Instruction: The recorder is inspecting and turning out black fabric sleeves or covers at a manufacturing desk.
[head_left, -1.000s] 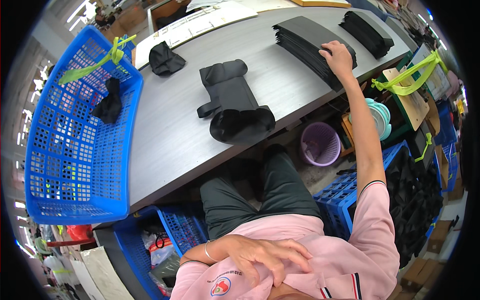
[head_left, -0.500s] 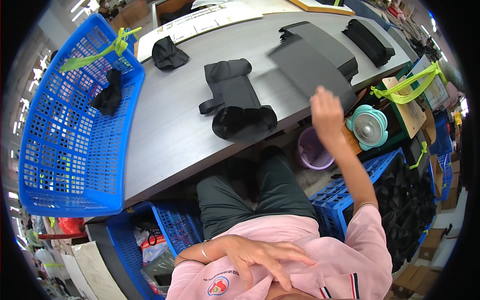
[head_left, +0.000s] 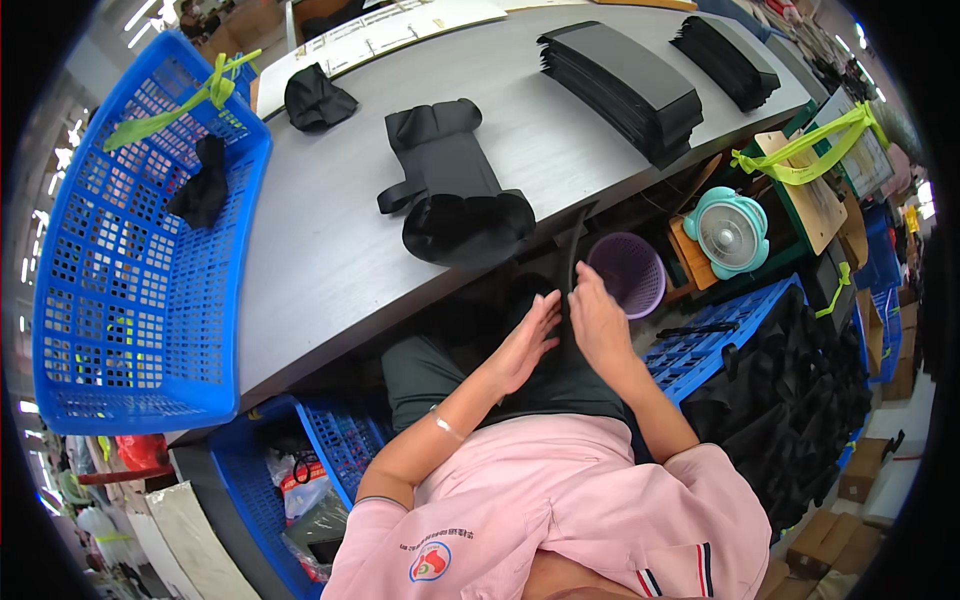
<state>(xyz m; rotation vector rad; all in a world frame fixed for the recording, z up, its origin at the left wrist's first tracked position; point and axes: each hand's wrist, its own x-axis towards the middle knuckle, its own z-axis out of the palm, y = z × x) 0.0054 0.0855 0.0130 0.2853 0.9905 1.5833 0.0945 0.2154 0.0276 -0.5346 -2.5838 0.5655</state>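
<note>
My right hand (head_left: pixel 602 325) is closed on a thin dark fabric panel (head_left: pixel 574 245), which stands nearly edge-on above my lap, past the table's near edge. My left hand (head_left: pixel 527 343) is just left of the panel, fingers stretched out and holding nothing; whether it touches the panel I cannot tell. On the table lies a black fabric piece (head_left: pixel 450 165) with curled ends and a side loop. A thick stack of dark grey panels (head_left: pixel 625 75) rests farther right, and a smaller black stack (head_left: pixel 728 60) sits beyond it.
A blue plastic basket (head_left: pixel 205 330) stands at the table's left with a black piece inside. A crumpled black piece (head_left: pixel 318 98) lies near it. Right of my lap are a purple bin (head_left: pixel 628 275), a teal fan (head_left: pixel 728 232) and a blue crate (head_left: pixel 690 365) heaped with black fabric.
My right hand has drawn a panel off the stack and brought it down toward my lap. My left hand has moved from my chest forward to beside the panel.
</note>
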